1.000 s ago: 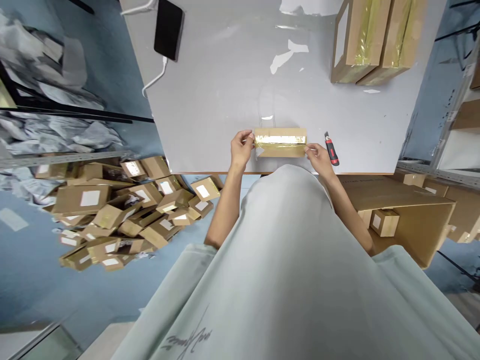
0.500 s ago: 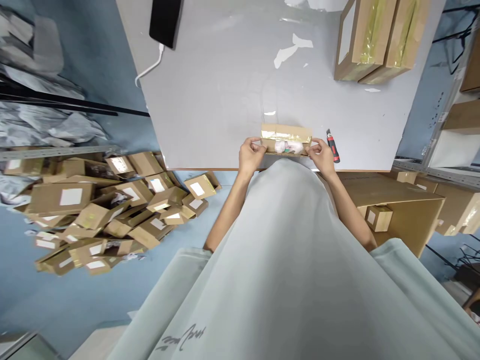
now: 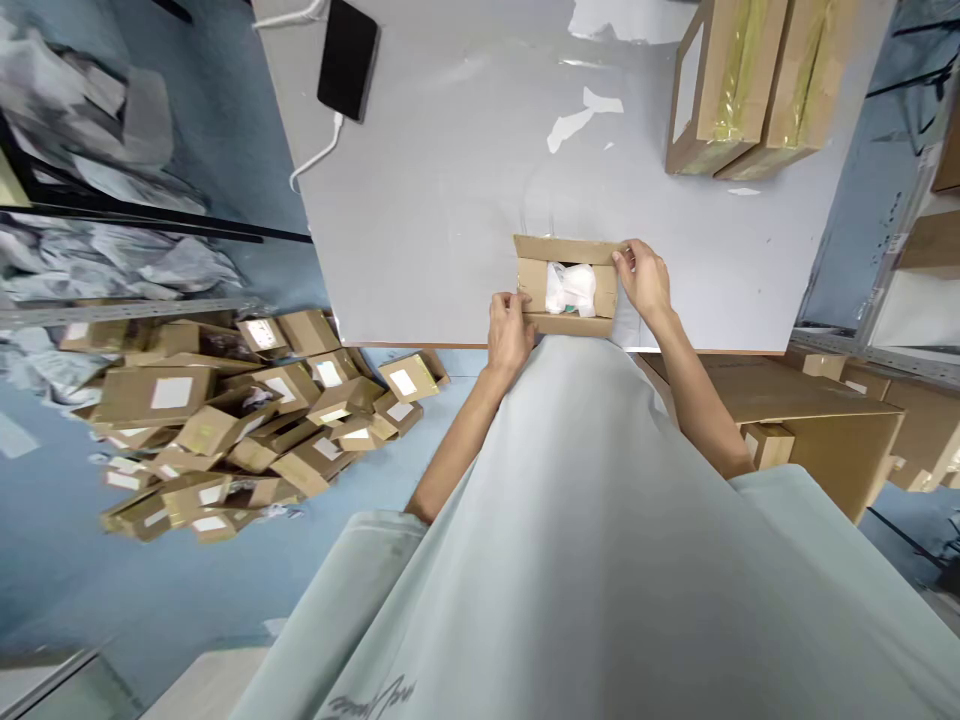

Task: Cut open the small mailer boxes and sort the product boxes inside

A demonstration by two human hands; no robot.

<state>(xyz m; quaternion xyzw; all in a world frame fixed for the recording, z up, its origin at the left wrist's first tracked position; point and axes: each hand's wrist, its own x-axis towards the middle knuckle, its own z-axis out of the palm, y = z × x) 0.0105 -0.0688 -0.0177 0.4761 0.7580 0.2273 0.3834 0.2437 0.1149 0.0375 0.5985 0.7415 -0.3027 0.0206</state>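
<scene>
A small cardboard box (image 3: 532,275) lies at the table's front edge with its long flaps spread apart. Inside it sits a white plastic-wrapped item (image 3: 571,289) with a small green spot near its lower side; what the wrapping covers I cannot make out. My left hand (image 3: 510,330) is closed on the box's left wall, fingertips by the lower left corner. At the far right corner, my right hand (image 3: 645,280) pinches the end of the back flap between thumb and fingers.
Two taped cartons (image 3: 724,90) stand at the table's back right. A black phone (image 3: 349,60) with a white cable (image 3: 319,160) lies at the back left. Discarded boxes (image 3: 202,400) are heaped on the floor to the left. A large open carton (image 3: 832,430) stands below right.
The box's top has opened wide, exposing the wrapped item. My right hand has moved away from me with the back flap. The red and black utility knife is now out of sight around my right hand.
</scene>
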